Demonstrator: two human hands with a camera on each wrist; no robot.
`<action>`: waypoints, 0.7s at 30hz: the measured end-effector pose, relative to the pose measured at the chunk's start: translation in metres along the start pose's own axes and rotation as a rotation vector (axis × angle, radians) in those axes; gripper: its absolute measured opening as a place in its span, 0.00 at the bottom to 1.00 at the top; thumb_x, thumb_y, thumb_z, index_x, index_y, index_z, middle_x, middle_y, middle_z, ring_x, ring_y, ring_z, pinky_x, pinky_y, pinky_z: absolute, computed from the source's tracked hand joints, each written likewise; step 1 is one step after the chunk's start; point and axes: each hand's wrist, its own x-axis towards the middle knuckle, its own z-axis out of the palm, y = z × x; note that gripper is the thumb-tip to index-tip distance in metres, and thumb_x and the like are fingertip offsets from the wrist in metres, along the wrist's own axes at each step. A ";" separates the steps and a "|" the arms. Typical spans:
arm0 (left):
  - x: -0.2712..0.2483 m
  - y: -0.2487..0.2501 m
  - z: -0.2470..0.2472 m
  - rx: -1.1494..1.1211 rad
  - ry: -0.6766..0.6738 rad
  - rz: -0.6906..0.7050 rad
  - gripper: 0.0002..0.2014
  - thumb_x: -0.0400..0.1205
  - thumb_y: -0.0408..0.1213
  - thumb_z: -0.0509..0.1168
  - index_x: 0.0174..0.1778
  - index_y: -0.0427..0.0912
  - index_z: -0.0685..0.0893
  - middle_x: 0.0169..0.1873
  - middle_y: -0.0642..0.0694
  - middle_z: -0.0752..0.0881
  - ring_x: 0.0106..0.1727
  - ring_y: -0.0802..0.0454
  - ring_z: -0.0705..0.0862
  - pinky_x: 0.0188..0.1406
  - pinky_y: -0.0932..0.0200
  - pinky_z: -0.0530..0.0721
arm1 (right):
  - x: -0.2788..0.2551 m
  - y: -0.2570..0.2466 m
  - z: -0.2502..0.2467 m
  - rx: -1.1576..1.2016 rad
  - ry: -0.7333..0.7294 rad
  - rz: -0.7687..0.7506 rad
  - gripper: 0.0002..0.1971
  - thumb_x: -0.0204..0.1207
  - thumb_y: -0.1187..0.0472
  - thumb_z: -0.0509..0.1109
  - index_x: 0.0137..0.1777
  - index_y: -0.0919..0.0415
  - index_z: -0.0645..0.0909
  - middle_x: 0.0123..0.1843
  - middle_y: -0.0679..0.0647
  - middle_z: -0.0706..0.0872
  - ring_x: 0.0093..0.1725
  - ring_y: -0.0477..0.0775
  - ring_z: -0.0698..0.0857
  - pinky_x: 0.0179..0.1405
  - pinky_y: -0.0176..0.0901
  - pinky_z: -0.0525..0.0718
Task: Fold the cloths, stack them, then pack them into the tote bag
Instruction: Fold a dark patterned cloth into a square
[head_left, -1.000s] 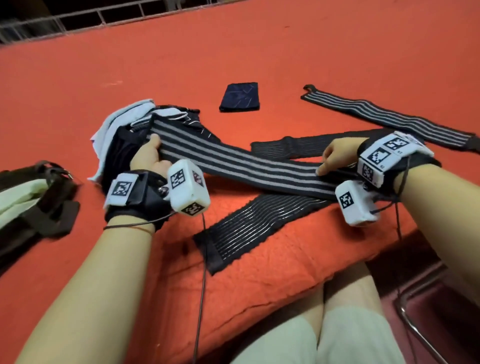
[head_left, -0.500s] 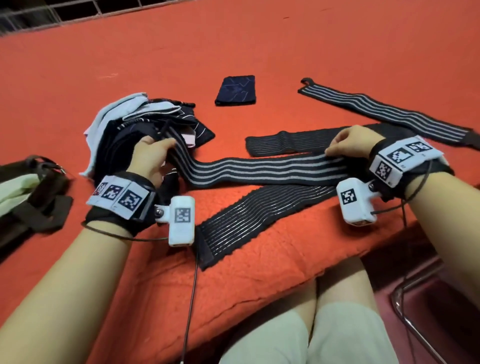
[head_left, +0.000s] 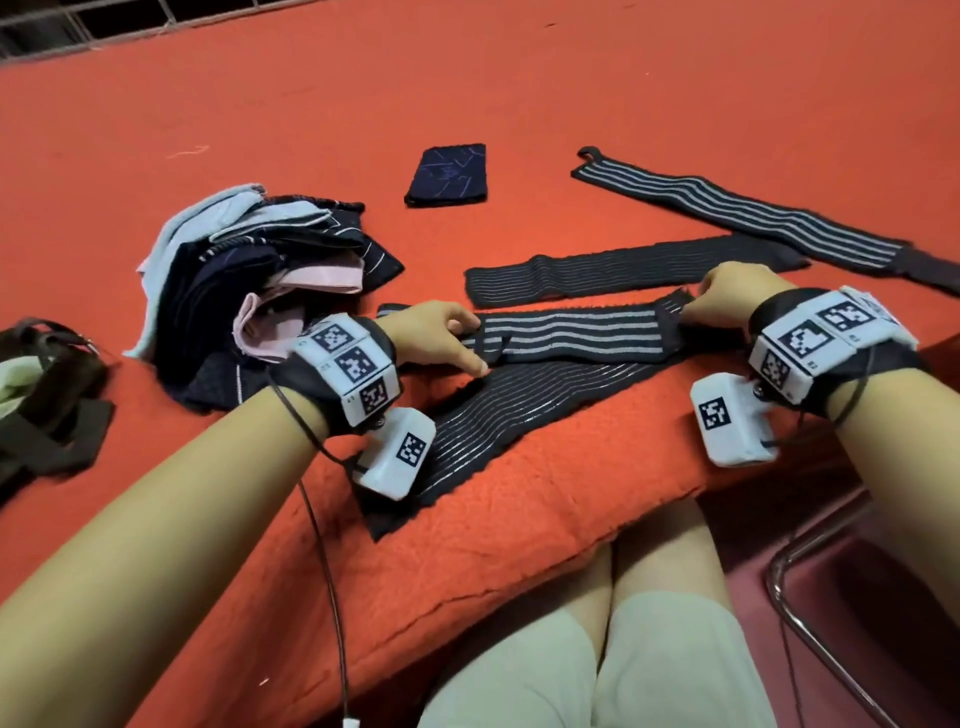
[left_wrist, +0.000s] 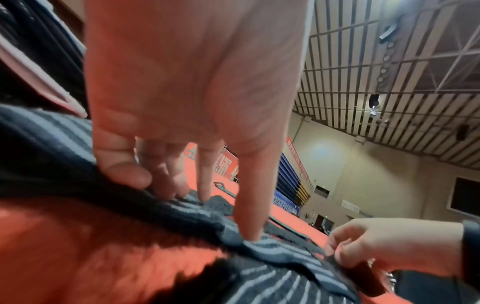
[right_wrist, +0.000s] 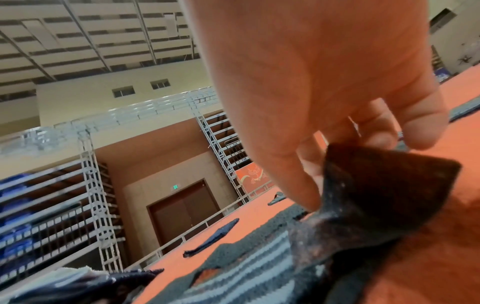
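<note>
A black band with grey stripes (head_left: 571, 335) lies across the orange mat, on top of a darker ribbed band (head_left: 519, 410). My left hand (head_left: 475, 349) presses straight fingers (left_wrist: 249, 205) down on the striped band near its left end, where the fabric creases. My right hand (head_left: 691, 310) pinches the band's dark end tab (right_wrist: 389, 185) between thumb and fingers and lifts it slightly. At the left edge lies the tote bag (head_left: 52, 415), dark brown with straps. A loose pile of cloths (head_left: 249, 291) sits beside my left wrist.
One folded navy cloth (head_left: 447, 174) lies further back. Two more bands, one dark (head_left: 623, 267) and one striped (head_left: 727, 213), stretch across the right side. The mat's front edge (head_left: 519, 566) drops off above my knees. A metal chair frame (head_left: 810, 623) stands at lower right.
My left hand has left the band's end at the pile and moved right, now pressing flat on the band. The band has been drawn clear of the pile and lies straighter.
</note>
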 end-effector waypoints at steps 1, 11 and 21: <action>-0.001 0.000 -0.003 -0.013 -0.019 0.000 0.29 0.72 0.34 0.76 0.69 0.42 0.77 0.65 0.45 0.80 0.61 0.51 0.80 0.61 0.64 0.74 | 0.000 0.000 -0.001 0.031 0.010 -0.006 0.13 0.73 0.60 0.69 0.51 0.69 0.84 0.53 0.67 0.86 0.53 0.64 0.84 0.46 0.46 0.80; 0.009 -0.015 -0.022 0.409 -0.040 0.036 0.42 0.69 0.46 0.78 0.78 0.47 0.66 0.75 0.44 0.71 0.76 0.45 0.68 0.76 0.55 0.64 | -0.024 -0.085 -0.015 0.775 -0.173 -0.275 0.11 0.73 0.70 0.67 0.33 0.54 0.78 0.32 0.54 0.79 0.26 0.47 0.77 0.29 0.37 0.75; 0.010 -0.007 -0.016 -0.504 -0.085 -0.211 0.21 0.84 0.58 0.52 0.44 0.45 0.81 0.38 0.51 0.85 0.25 0.59 0.74 0.29 0.63 0.64 | -0.029 -0.147 0.024 0.676 -0.332 -0.368 0.06 0.82 0.61 0.57 0.47 0.60 0.74 0.33 0.52 0.82 0.29 0.49 0.78 0.22 0.30 0.73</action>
